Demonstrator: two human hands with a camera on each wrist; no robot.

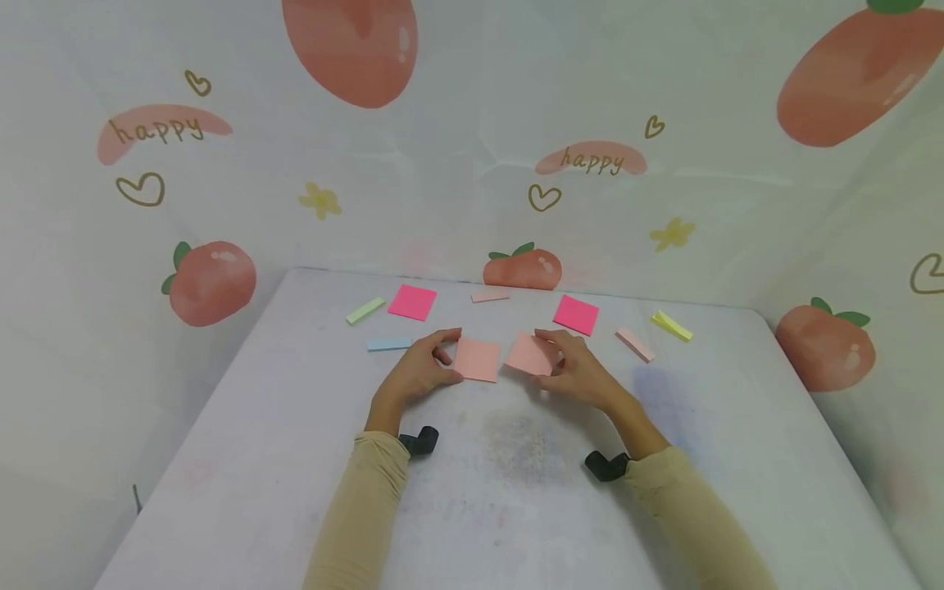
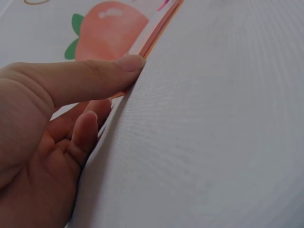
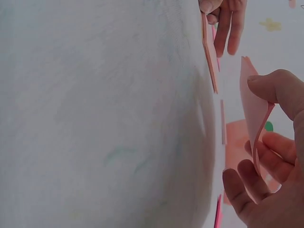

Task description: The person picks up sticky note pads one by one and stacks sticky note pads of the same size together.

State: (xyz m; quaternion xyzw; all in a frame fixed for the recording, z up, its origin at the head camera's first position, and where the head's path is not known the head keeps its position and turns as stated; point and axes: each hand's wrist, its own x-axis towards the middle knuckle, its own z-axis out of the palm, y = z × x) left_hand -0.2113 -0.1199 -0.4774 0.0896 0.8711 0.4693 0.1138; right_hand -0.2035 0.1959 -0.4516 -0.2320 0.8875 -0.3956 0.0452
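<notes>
Two square pads of light pink sticky notes are side by side mid-table. My left hand [image 1: 423, 370] holds the left pad [image 1: 476, 360] by its left side, thumb at the near corner and a finger at the far one. In the left wrist view the thumb [image 2: 102, 78] presses on that pad's edge, down at the tabletop. My right hand [image 1: 580, 366] pinches the right pad [image 1: 528, 354] between thumb and fingers. The right wrist view shows this pad [image 3: 254, 102] raised off the table, tilted and slightly bent.
Bright pink square pads lie behind, left [image 1: 412, 302] and right [image 1: 576, 315]. Narrow strips surround them: green [image 1: 365, 310], blue [image 1: 389, 345], pale pink at the back [image 1: 490, 297], another pink strip [image 1: 635, 345] and yellow [image 1: 671, 326]. A fruit-printed sheet [image 1: 442, 188] hangs behind the white table [image 1: 295, 475].
</notes>
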